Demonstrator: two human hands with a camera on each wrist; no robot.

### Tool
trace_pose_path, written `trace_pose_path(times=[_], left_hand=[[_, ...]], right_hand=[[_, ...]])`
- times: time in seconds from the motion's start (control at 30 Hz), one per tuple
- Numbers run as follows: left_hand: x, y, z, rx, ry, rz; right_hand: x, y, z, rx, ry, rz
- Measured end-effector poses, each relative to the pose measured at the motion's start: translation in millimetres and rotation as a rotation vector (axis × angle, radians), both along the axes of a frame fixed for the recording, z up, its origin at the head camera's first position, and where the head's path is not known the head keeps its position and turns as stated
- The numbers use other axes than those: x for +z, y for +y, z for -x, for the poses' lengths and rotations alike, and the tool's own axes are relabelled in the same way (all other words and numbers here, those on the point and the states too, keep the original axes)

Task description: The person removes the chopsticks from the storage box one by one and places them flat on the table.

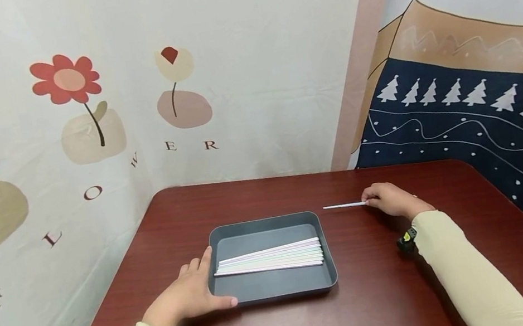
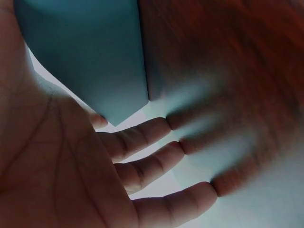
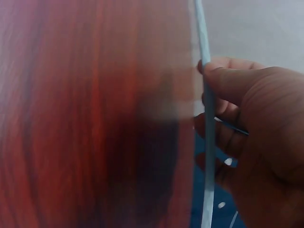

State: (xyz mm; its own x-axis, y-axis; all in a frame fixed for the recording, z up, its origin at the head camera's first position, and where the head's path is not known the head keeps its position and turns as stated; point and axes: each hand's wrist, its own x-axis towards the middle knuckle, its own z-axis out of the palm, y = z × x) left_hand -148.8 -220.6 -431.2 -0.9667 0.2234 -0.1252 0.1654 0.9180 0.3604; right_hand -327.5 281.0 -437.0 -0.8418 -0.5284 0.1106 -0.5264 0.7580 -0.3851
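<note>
Against the tray of sticks, left fingers spread; right fingers pinch another stick.

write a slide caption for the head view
Left hand at the side of a gray rectangular tray of thin pale sticks, right hand pinching another stick.

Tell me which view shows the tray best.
The head view shows nearly the whole tray, sticks inside, the left hand hiding part of its edge. The left wrist view catches just an outer corner; the right wrist view shows none.
</note>
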Motion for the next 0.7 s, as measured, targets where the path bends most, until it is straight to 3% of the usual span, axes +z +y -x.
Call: trace_pose_path(times=[0.4, 0.7], left_hand=[[-4.7, 2.4, 0.7, 0.004, 0.024, 0.012], [-4.8, 1.8, 1.7, 0.006, 0.036, 0.017]], right_hand=[[-15.6, 23.1, 7.6, -0.013, -0.009, 0.011], [-15.9, 21.3, 10.4, -0.039, -0.037, 0.015]])
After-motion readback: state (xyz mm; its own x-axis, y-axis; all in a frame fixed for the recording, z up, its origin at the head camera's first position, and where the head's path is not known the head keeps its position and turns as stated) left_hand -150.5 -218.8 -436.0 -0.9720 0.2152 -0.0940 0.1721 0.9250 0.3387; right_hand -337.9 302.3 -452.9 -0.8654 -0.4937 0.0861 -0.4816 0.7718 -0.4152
